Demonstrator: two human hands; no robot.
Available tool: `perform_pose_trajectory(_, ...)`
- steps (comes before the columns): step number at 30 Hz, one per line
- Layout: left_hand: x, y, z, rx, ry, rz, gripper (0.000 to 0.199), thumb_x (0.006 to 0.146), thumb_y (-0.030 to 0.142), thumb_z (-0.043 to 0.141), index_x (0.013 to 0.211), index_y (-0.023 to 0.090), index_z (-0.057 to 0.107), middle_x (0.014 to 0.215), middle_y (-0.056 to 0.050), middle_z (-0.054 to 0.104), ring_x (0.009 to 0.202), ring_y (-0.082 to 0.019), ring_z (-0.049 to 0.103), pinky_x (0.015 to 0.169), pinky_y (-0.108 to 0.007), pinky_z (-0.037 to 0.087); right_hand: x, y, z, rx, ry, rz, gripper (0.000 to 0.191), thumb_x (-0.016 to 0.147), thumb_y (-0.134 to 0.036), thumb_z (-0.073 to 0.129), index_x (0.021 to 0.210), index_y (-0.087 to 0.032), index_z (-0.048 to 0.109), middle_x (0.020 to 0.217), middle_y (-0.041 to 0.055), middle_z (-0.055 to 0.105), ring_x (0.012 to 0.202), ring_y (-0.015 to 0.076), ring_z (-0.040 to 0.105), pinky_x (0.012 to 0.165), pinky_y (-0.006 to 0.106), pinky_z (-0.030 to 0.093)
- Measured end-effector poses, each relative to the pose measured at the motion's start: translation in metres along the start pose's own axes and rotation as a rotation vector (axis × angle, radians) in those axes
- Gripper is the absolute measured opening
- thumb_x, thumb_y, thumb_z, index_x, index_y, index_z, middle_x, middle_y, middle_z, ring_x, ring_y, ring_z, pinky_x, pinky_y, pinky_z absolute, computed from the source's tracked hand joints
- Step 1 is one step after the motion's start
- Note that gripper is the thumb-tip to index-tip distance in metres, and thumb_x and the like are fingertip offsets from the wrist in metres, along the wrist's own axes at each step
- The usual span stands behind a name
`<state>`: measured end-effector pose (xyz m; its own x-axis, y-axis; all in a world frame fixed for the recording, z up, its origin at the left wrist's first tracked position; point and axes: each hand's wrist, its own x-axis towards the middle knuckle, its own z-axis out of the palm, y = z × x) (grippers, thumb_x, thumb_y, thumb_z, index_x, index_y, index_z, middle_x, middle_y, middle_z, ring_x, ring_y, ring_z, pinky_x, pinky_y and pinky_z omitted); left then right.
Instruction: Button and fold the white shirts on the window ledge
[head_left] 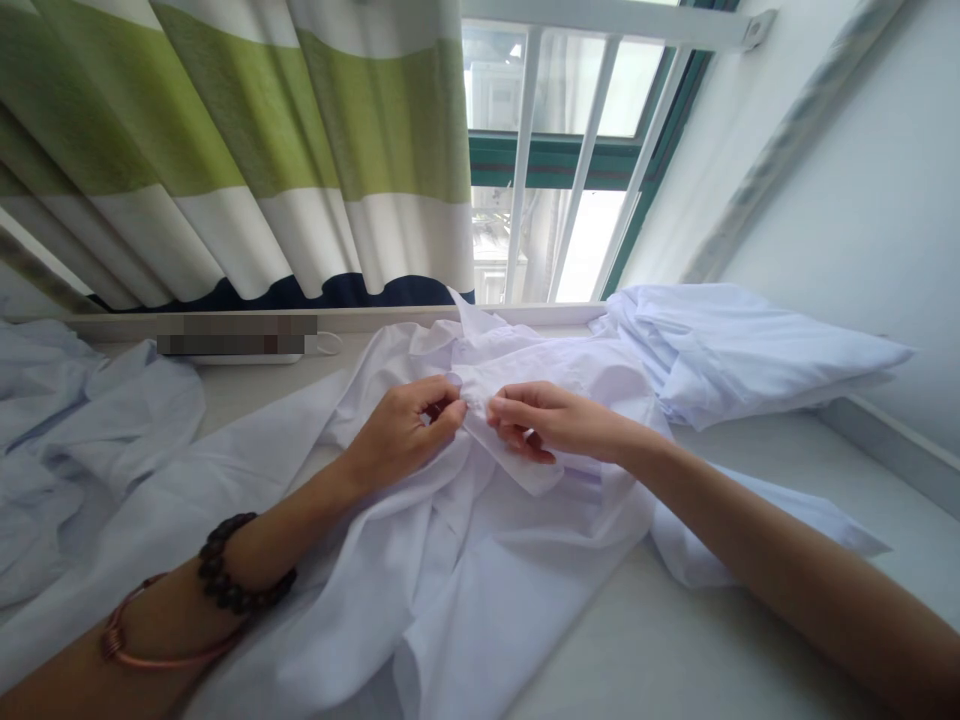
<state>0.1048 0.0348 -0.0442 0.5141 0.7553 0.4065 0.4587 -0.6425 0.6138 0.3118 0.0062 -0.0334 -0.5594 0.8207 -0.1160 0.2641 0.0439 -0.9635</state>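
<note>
A crumpled white garment (517, 570) lies spread over a pale surface, with its collar-like part near the middle. My left hand (412, 425) pinches the fabric between thumb and fingers at the left of that part. Just to the right, my right hand (536, 415) pinches the same strip of cloth, its other fingers curled. A small gap separates the two hands. What exactly lies between the fingertips is too small to make out. On my left wrist are a dark beaded bracelet (232, 565) and a reddish cord bracelet (124, 640).
Folded white cloth (750, 350) is stacked at the right, by the wall. More white cloth (97, 430) is heaped at the left. A flat white object (240, 358), partly blurred out, sits at the back edge below a green and white curtain (262, 130) and barred window (555, 150).
</note>
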Motion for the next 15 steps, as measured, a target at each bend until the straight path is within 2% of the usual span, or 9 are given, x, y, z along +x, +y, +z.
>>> perform_pose_trajectory(2, 0.004, -0.004, -0.006, -0.019, 0.06, -0.125, 0.027, 0.088, 0.032, 0.049, 0.068, 0.016, 0.057, 0.059, 0.005, 0.052, 0.056, -0.01, 0.047, 0.054, -0.019, 0.038, -0.006, -0.003, -0.003, -0.392, 0.08, -0.026, 0.035, 0.083, -0.054, 0.057, 0.081, -0.02, 0.048, 0.072, -0.0006, 0.053, 0.06, 0.012, 0.048, 0.053, 0.025, 0.036)
perform_pose_trajectory(4, 0.009, -0.009, -0.013, -0.061, 0.159, -0.213, 0.026, 0.089, 0.035, 0.05, 0.078, 0.016, 0.063, 0.068, 0.003, 0.06, 0.064, -0.011, 0.052, 0.059, -0.019, 0.041, -0.01, -0.001, -0.004, -0.744, 0.158, -0.045, 0.036, 0.078, -0.05, 0.066, 0.088, -0.02, 0.049, 0.082, 0.003, 0.059, 0.069, 0.0158, 0.052, 0.06, 0.028, 0.039)
perform_pose_trajectory(6, 0.013, -0.016, -0.019, -0.109, 0.27, -0.285, 0.024, 0.09, 0.035, 0.051, 0.085, 0.016, 0.065, 0.075, 0.003, 0.064, 0.072, -0.012, 0.055, 0.063, -0.019, 0.043, -0.01, 0.003, -0.003, -0.988, 0.243, -0.052, 0.038, 0.074, -0.044, 0.071, 0.092, -0.019, 0.048, 0.091, 0.0072, 0.06, 0.077, 0.0206, 0.055, 0.064, 0.03, 0.039)
perform_pose_trajectory(8, 0.016, -0.024, -0.023, -0.189, 0.317, -0.381, 0.023, 0.089, 0.037, 0.055, 0.089, 0.016, 0.064, 0.073, 0.003, 0.065, 0.073, -0.013, 0.056, 0.063, -0.018, 0.045, -0.006, 0.007, -0.002, -1.112, 0.313, -0.046, 0.032, 0.077, -0.034, 0.068, 0.094, -0.018, 0.047, 0.094, 0.01, 0.061, 0.081, 0.0235, 0.056, 0.064, 0.031, 0.038)
perform_pose_trajectory(10, 0.017, -0.031, -0.024, -0.323, 0.26, -0.486, 0.027, 0.089, 0.041, 0.056, 0.096, 0.015, 0.061, 0.071, 0.003, 0.065, 0.068, -0.012, 0.058, 0.062, -0.019, 0.047, -0.003, 0.009, -0.003, -1.129, 0.365, -0.018, 0.02, 0.083, -0.025, 0.058, 0.098, -0.017, 0.047, 0.089, 0.0093, 0.063, 0.076, 0.0225, 0.057, 0.061, 0.031, 0.036)
perform_pose_trajectory(12, 0.016, -0.037, -0.028, -0.438, 0.122, -0.538, 0.036, 0.091, 0.048, 0.051, 0.099, 0.013, 0.058, 0.075, 0.0, 0.067, 0.067, -0.013, 0.06, 0.062, -0.022, 0.05, -0.001, 0.008, -0.007, -1.054, 0.396, -0.003, 0.015, 0.086, -0.02, 0.05, 0.1, -0.018, 0.047, 0.081, 0.0062, 0.064, 0.069, 0.0201, 0.056, 0.059, 0.03, 0.035)
perform_pose_trajectory(15, 0.012, -0.041, -0.041, -0.377, -0.109, -0.449, 0.041, 0.092, 0.052, 0.046, 0.097, 0.012, 0.056, 0.081, -0.003, 0.067, 0.066, -0.011, 0.059, 0.058, -0.02, 0.049, -0.004, 0.003, -0.018, -0.892, 0.384, -0.029, 0.013, 0.087, -0.023, 0.049, 0.099, -0.02, 0.049, 0.075, 0.002, 0.064, 0.066, 0.0178, 0.056, 0.057, 0.027, 0.036)
